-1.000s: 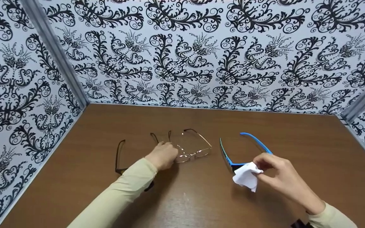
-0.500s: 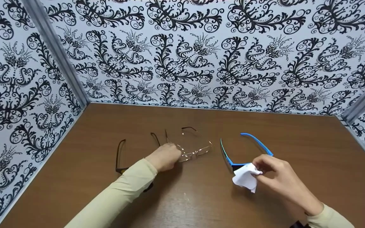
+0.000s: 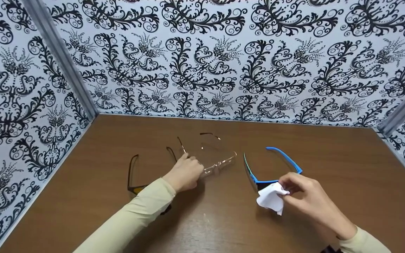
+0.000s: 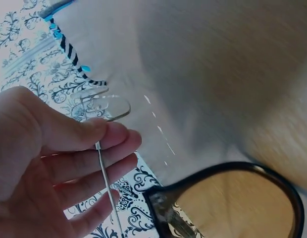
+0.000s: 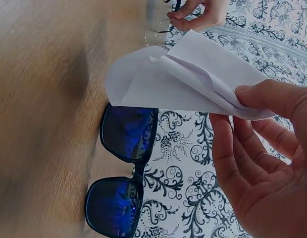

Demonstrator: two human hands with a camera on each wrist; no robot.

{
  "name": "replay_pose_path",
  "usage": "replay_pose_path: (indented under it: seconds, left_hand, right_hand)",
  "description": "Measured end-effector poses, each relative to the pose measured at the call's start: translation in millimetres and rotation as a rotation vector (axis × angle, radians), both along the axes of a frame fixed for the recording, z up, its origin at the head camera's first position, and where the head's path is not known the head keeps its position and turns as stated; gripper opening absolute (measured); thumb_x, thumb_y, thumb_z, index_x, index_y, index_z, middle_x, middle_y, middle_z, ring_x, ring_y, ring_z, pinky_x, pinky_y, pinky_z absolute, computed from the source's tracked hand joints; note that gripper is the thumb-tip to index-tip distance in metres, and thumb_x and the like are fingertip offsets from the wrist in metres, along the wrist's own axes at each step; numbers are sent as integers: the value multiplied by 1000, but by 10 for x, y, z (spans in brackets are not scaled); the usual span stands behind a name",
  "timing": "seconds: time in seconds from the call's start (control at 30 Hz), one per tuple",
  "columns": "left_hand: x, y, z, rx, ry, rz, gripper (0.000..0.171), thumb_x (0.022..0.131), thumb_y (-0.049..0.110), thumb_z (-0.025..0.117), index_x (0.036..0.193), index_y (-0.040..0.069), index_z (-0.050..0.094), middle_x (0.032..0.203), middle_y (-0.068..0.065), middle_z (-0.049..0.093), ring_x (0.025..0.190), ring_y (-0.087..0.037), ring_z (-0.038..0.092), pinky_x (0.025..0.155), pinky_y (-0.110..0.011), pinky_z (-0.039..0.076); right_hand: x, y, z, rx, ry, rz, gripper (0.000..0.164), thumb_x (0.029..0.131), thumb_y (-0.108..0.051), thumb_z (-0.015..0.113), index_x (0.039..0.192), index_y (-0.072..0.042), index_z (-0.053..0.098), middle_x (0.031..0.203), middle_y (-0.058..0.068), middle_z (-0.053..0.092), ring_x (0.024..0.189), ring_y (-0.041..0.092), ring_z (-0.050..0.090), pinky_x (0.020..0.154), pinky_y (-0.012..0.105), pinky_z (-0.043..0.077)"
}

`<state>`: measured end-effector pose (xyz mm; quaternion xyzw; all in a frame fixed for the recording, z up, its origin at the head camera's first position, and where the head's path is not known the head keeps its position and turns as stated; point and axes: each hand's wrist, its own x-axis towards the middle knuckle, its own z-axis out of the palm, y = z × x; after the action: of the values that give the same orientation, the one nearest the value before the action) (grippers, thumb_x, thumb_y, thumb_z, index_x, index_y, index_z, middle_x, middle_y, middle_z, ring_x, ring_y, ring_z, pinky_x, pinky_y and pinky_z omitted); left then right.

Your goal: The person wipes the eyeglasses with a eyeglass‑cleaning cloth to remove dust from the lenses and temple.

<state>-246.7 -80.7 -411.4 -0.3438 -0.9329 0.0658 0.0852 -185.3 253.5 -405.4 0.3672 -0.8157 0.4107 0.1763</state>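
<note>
My left hand (image 3: 185, 173) pinches thin wire-framed eyeglasses (image 3: 220, 164) at the left end of their front. Both temples point toward the back wall. In the left wrist view, thumb and forefinger grip the frame, and a thin temple (image 4: 105, 173) runs down across the other fingers. My right hand (image 3: 306, 193) holds a white cloth (image 3: 271, 198) between thumb and fingers, its free end hanging down. Just behind the cloth lie blue-framed sunglasses (image 3: 288, 160), arms unfolded, partly covered by it; their dark blue lenses (image 5: 128, 131) show in the right wrist view.
Black-framed glasses with yellow lenses (image 3: 138, 190) rest at the left on the brown table (image 3: 223, 218), partly hidden under my left forearm. A patterned wall (image 3: 206, 70) closes off the back, with side panels left and right.
My left hand has shifted slightly right. The wire eyeglasses have tilted, and their temples have swung farther back and up. The right hand and cloth have barely moved.
</note>
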Motion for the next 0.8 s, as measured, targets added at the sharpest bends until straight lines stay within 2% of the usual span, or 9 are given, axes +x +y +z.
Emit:
replay_pose_path:
  seconds: [0.13,0.23,0.33,0.4,0.47,0.57,0.67,0.8]
  left_hand:
    - [49,35,42,59,15,12,13,68,10,75,67,11,63,76,-5,65,81,-26,61,92,-48,44]
    - [100,82,111,107,-14,18,15,68,13,75,68,10,61,75,-6,65,79,-26,62,89,-48,46]
    - [156,125,186,173,-39,3,19,67,11,73,63,11,54,68,-4,60,71,-26,61,78,-45,48]
    - [188,150,230,235,-67,-24,27,65,5,68,57,13,44,56,1,47,56,-19,52,62,-35,45]
    - [223,173,275,295,-93,-50,35,63,-1,63,54,16,33,52,6,31,48,-13,35,49,-29,32]
    - [284,207,333,381,-144,-70,40,61,-6,56,54,18,25,55,9,17,51,-10,19,45,-25,16]
    - [363,244,385,438,-156,-71,37,63,-6,56,53,18,30,53,10,20,50,-9,22,44,-23,18]
    - [462,307,439,531,-171,-91,27,70,-7,61,54,13,52,50,9,36,49,-6,31,44,-21,27]
  right_hand:
    - [1,0,-9,-5,-9,-7,42,65,22,72,92,-9,63,84,-1,64,70,8,63,63,16,52]
    - [6,-7,0,-13,-22,-16,42,66,22,72,92,-9,64,84,-1,65,72,8,63,65,16,52]
    - [10,-27,20,-17,-32,-26,42,66,23,71,92,-10,64,84,-2,66,73,9,63,66,16,53]
    - [11,-47,34,-16,-37,-37,43,66,23,71,91,-10,64,84,-2,66,74,8,63,66,16,53]
    - [11,-70,46,-19,-44,-44,43,66,24,70,90,-10,64,84,-2,66,74,8,63,67,17,53]
    - [8,-109,59,-27,-56,-50,41,66,24,70,89,-10,64,84,-2,66,75,8,64,67,17,53]
    - [3,-155,71,-43,-64,-52,39,67,23,70,89,-9,64,85,-1,65,75,10,65,67,18,54]
    - [-3,-229,103,-69,-77,-59,39,68,23,70,90,-9,64,86,0,65,75,11,64,66,19,54]
